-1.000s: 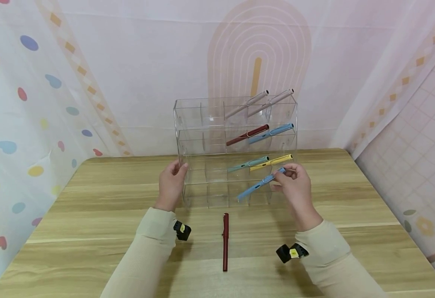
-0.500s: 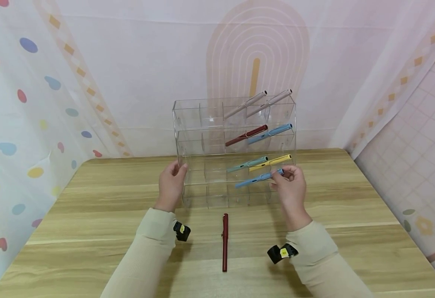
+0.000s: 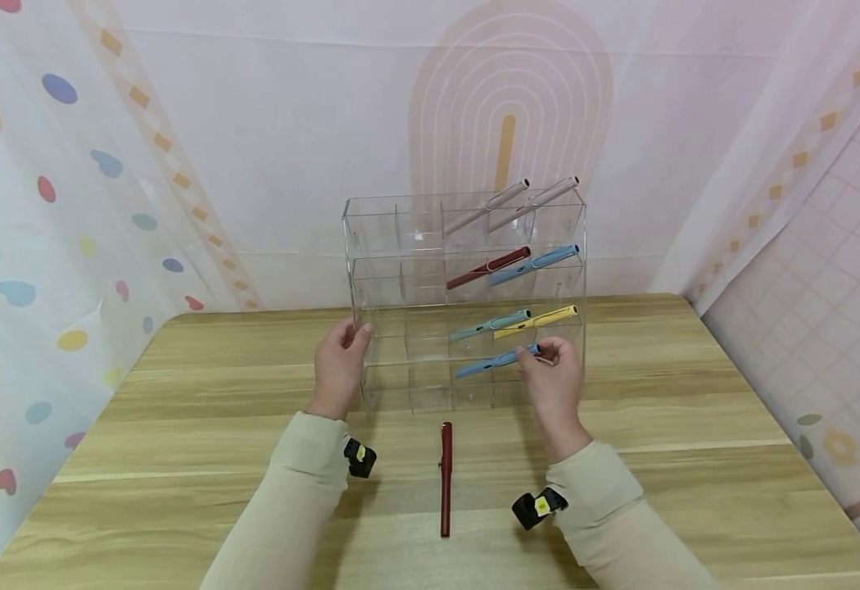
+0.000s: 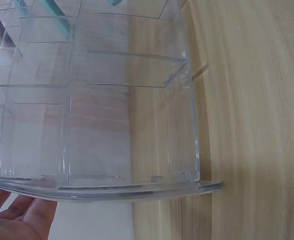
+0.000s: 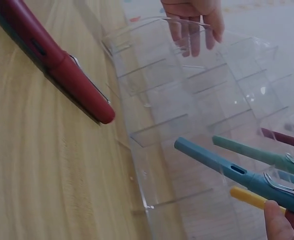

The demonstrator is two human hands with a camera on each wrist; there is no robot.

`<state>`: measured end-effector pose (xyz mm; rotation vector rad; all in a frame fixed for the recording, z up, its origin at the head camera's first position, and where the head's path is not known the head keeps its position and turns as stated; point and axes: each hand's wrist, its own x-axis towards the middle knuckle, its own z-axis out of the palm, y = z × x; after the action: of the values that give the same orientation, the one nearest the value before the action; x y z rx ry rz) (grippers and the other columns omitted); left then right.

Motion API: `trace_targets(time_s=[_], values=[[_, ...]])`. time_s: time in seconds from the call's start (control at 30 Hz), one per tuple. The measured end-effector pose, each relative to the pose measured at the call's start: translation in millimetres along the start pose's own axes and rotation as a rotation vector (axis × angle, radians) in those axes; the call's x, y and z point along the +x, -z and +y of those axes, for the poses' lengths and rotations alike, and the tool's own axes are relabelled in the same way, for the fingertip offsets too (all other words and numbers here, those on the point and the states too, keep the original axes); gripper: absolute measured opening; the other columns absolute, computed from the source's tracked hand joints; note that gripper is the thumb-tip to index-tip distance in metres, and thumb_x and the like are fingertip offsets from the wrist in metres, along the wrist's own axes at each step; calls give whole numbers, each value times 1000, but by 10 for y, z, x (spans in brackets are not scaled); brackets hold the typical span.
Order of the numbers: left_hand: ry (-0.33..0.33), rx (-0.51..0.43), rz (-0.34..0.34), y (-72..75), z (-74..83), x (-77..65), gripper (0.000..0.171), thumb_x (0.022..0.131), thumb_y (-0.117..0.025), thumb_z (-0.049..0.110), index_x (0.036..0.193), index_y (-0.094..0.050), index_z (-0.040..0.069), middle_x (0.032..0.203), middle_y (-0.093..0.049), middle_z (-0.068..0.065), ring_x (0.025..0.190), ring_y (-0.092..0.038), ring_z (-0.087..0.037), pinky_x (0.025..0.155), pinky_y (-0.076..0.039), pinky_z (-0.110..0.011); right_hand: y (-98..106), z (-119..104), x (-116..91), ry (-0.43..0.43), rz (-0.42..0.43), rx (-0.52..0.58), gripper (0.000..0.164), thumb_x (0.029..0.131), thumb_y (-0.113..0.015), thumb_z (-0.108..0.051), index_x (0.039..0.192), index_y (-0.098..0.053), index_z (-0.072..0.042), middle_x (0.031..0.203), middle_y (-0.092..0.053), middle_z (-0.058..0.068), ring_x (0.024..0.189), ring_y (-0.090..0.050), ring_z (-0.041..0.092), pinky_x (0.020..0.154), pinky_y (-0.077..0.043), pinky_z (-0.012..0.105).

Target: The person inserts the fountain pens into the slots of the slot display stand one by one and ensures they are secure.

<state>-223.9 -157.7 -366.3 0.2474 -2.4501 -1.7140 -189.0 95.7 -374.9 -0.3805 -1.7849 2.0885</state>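
Observation:
A clear acrylic pen rack with stepped tiers of compartments stands on the table. My left hand grips its left side wall, thumb at the front edge and fingers behind. Between thumb and fingers, my right hand pinches a blue pen near its capped end. The pen slants with its lower end to the left, in front of the bottom tier's right half; in the right wrist view its barrel appears in front of the rack. A dark red pen lies on the table before the rack.
The upper tiers' right half holds a teal pen, a yellow pen, another red pen, another blue pen and two pale pens. A patterned curtain hangs behind the wooden table.
My right hand has moved left with the blue pen, which now lies at a flatter slant. The left hand stays on the rack, and the red pen on the table has not moved.

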Motion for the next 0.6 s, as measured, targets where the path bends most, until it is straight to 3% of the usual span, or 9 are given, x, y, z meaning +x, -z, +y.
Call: trace_targets(time_s=[0.17, 0.6], values=[[-5, 10, 6, -4, 2, -6, 39, 103, -48, 28, 132, -53, 2, 123, -58, -17, 111, -50, -26, 95, -42, -44, -37, 50, -20, 9, 4, -78, 21, 83, -66, 6, 93, -49, -1, 84, -52, 5, 68, -56, 4, 57, -53, 19], [-14, 27, 15, -15, -14, 2, 35, 103, -47, 29, 126, -56, 3, 118, -58, -15, 103, -49, -24, 87, -42, -37, -63, 166, -67, 45, -38, -91, 19, 84, -64, 7, 94, -49, 2, 88, -50, 6, 68, -56, 4, 57, -49, 15]])
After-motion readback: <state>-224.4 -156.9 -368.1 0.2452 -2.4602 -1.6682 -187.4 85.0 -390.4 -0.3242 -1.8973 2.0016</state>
